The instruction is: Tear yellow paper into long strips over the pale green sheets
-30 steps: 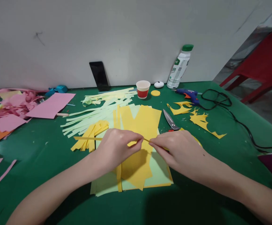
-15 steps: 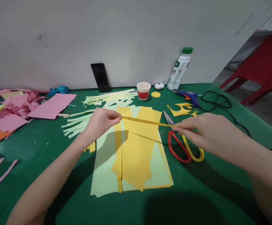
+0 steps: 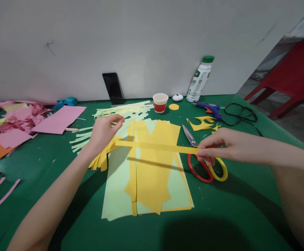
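Observation:
My right hand (image 3: 212, 146) pinches one end of a yellow paper strip (image 3: 158, 147), which stretches left above the sheets. Beyond the strip's free end is my left hand (image 3: 106, 130), holding nothing, its thumb and fingers curled slightly apart. Underneath lie yellow paper sheets (image 3: 153, 174) on pale green sheets (image 3: 117, 188), along with another lengthwise yellow strip (image 3: 132, 174). Several cut yellow strips (image 3: 99, 160) lie below my left hand, partly covered by it. Scissors (image 3: 190, 136) with a red and a yellow handle rest under my right hand.
Pale green strips (image 3: 82, 139) and pink paper scraps (image 3: 23, 116) lie on the left. At the back are a phone (image 3: 113, 87), a paper cup (image 3: 160, 103), a yellow disc (image 3: 173, 107) and a leaning bottle (image 3: 199, 80). A corded glue gun (image 3: 210, 108) lies right.
My left hand has let go of the strip and moved left. The strip has lowered toward me and turned its flat side up, still held by my right hand.

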`<state>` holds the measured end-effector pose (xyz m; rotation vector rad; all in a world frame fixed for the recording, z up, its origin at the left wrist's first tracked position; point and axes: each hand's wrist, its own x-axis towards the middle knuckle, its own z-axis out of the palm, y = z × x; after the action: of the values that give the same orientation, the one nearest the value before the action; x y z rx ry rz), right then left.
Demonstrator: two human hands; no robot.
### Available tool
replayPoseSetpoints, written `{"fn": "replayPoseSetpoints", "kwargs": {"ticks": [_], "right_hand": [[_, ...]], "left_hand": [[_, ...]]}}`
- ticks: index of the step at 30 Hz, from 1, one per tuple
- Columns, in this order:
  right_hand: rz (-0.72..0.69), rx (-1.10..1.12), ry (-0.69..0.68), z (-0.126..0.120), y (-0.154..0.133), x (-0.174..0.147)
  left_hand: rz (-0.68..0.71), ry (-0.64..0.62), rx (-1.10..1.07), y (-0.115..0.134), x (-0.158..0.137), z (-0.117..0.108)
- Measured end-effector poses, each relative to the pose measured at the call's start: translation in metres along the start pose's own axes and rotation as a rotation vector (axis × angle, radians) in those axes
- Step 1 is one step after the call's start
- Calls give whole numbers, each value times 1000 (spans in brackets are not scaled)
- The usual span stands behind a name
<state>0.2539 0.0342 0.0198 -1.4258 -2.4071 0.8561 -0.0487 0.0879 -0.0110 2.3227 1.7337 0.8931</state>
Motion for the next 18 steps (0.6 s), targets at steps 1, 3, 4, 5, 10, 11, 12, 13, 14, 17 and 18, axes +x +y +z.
{"fn": "replayPoseSetpoints", "kwargs": {"ticks": [1,3,4,5,10,11,12,13,14,17,18], "right_hand": [[8,77,-187,0,-1,4],[28,219,-437,0,-2,10],[36,270,-460,1,-3,13],[42,309,-478,2,-3,14],[37,423,-559,3,-5,16],[33,444,-559,3,-5,16],[29,470,-554,2,-5,16],[25,501,-550,1,-5,17],[24,537,-546,1,-4,17],[28,649,-527,-1,0,16],[31,679,-508,-2,1,16]], "left_hand": [[37,-19,-104,10,-4,-2],[147,-181,-285,34,-15,-6],[204,-309,-320,45,-22,-8],[255,-409,-311,54,-28,-9],[437,-558,-129,62,-44,-1],[458,-566,-124,59,-43,2],[474,-575,-127,57,-43,5],[484,-583,-133,56,-42,8],[488,-587,-140,55,-40,9],[471,-583,-185,57,-38,8],[455,-583,-221,58,-37,7]]}}
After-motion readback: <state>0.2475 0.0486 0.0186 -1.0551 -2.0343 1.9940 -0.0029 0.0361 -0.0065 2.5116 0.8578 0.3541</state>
